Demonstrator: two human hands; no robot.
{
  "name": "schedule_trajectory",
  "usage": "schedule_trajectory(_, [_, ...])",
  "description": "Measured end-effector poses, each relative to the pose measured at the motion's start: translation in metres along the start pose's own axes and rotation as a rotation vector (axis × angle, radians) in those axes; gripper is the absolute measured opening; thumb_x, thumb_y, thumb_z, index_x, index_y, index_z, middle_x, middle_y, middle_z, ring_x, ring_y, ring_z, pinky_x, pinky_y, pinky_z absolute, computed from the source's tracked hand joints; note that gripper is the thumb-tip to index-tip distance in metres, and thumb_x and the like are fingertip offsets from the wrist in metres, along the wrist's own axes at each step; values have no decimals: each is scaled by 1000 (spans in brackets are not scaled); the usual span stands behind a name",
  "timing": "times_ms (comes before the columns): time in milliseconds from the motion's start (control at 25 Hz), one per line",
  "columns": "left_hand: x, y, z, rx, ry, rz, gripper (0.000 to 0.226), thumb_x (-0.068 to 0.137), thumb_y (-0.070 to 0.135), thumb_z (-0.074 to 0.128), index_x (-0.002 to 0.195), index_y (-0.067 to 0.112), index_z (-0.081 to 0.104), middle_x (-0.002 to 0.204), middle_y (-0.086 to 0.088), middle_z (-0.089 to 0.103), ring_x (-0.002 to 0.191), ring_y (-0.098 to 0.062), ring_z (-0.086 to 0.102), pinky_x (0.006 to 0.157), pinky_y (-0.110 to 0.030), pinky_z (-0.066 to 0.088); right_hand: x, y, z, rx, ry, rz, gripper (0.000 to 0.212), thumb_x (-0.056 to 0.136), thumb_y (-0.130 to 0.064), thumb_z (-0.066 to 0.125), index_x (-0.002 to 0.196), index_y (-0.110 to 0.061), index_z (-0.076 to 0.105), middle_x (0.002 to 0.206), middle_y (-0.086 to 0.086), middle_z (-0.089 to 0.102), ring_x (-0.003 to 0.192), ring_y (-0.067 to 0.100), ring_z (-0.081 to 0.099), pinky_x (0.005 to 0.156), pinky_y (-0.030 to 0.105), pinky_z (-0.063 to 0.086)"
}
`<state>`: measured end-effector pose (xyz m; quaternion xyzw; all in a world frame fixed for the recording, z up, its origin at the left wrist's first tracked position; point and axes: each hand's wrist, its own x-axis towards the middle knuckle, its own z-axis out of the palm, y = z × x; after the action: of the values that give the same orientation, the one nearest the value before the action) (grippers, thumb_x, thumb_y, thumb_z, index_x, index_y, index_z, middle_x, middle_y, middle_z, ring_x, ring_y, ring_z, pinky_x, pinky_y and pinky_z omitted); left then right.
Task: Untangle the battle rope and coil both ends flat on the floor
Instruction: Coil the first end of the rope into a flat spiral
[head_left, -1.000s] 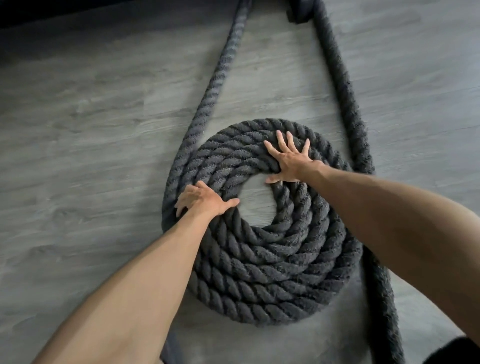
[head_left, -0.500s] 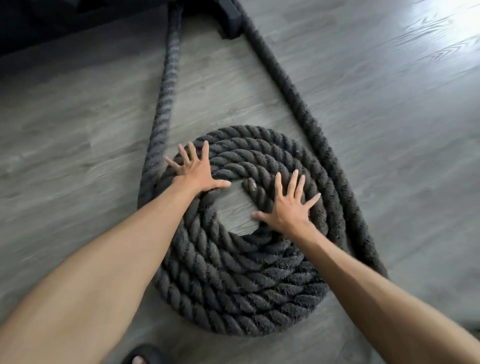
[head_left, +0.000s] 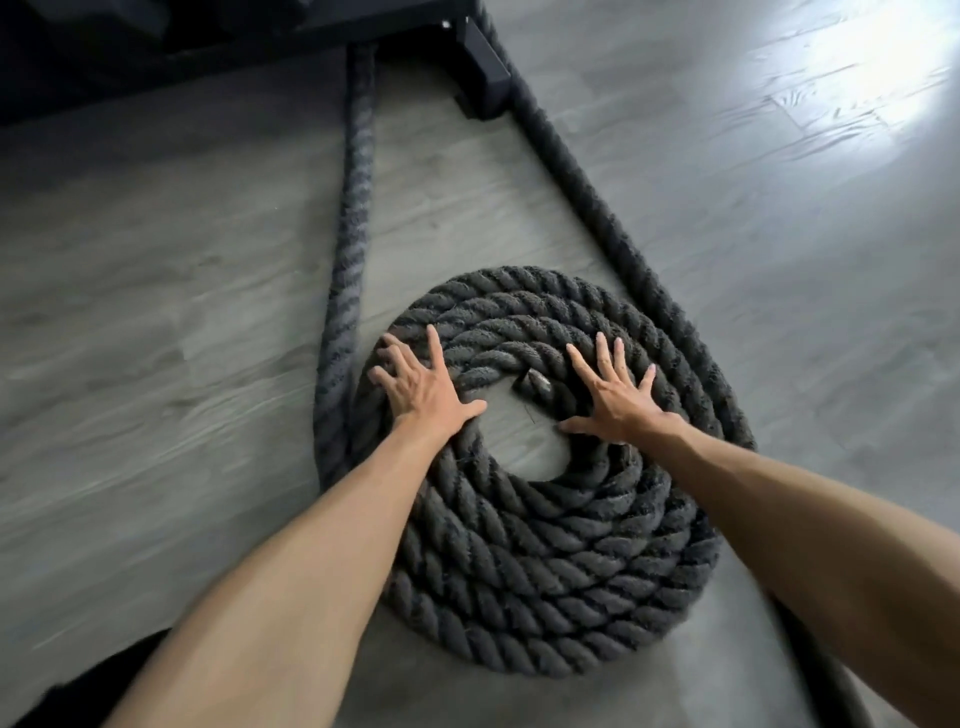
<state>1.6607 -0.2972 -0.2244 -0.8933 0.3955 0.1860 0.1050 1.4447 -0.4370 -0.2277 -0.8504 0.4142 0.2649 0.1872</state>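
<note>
Grey wood-look floor fills the view, with glare at the far right and a black frame foot at the top, more of which shows than half a second ago. The battle rope coil lies flat on the floor straight in front of me, several turns wound round a small bare patch of floor. My left hand presses flat on the coil's left side, fingers spread wide and thumb reaching toward the opening; a second ago those fingers were curled over the outer turns. My right hand lies flat and splayed on the right side, thumb at the inner edge; a second ago it was on the far side of the coil. Neither hand grips anything. The rope end pokes into the opening between my hands, about where it was half a second ago. One straight strand runs from the frame down to the coil's left edge; the other strand passes just beside its right edge and under my right forearm.
</note>
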Motion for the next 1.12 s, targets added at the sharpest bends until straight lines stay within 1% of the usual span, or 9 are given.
schedule_trajectory(200, [30,6,-14,-12,-24,-61,134,62,90,54,156,11,-1,151,-37,17,140,-45,15,102,-54,29,55,5,-41,-84,-25,-88,122,77,-61,75,156,-43,-16,163,6,-32,149,30,-30,111,78,-3])
schedule_trajectory(480, [58,26,-24,-75,7,-284,130,63,92,47,155,10,6,148,-31,26,137,-43,21,97,-51,31,146,7,-107,-273,-26,-303,125,73,-63,77,155,-46,-14,163,3,-31,149,28,-30,110,78,-4])
schedule_trajectory(680, [73,35,-35,-128,-59,-419,130,63,94,42,156,11,3,147,-28,27,133,-41,22,94,-48,34,190,-4,-143,-334,-35,-413,124,72,-61,80,155,-48,-11,163,0,-31,150,25,-29,111,76,-6])
schedule_trajectory(760, [78,35,-44,-120,-138,-433,133,64,94,43,156,10,-2,150,-28,21,136,-42,18,94,-49,34,195,-9,-149,-316,-30,-438,124,73,-56,81,157,-46,-9,164,0,-30,150,25,-28,111,75,-6])
schedule_trajectory(800, [80,33,-52,-125,-193,-419,133,65,93,44,156,10,-6,154,-29,14,141,-44,12,98,-52,33,193,-11,-148,-293,2,-437,122,75,-54,81,158,-44,-8,164,2,-28,151,27,-26,112,76,-5])
schedule_trajectory(880, [82,24,-69,-159,-368,-378,131,70,89,49,155,12,-15,160,-28,-4,147,-43,-4,112,-58,22,170,-5,-131,-191,135,-340,111,83,-54,73,160,-36,-5,166,11,-22,152,32,-22,110,79,0])
schedule_trajectory(960, [82,9,-86,-116,-501,-372,128,71,86,52,157,17,-13,162,-24,-6,150,-40,-5,119,-56,13,132,5,-98,-66,250,-127,104,88,-61,60,161,-26,-5,165,21,-18,151,40,-20,108,81,-1])
schedule_trajectory(1040, [80,6,-100,-37,-529,-349,124,69,83,59,158,23,-5,163,-20,-1,150,-39,1,119,-56,12,97,14,-73,83,212,35,106,87,-66,55,160,-22,-9,163,23,-21,150,43,-21,106,82,-2])
schedule_trajectory(1120, [89,23,-110,-28,-434,-238,125,67,78,67,157,30,-5,163,-19,-5,150,-40,-2,117,-63,10,82,21,-60,167,189,105,109,87,-69,52,159,-22,-14,163,19,-26,150,42,-23,104,84,0])
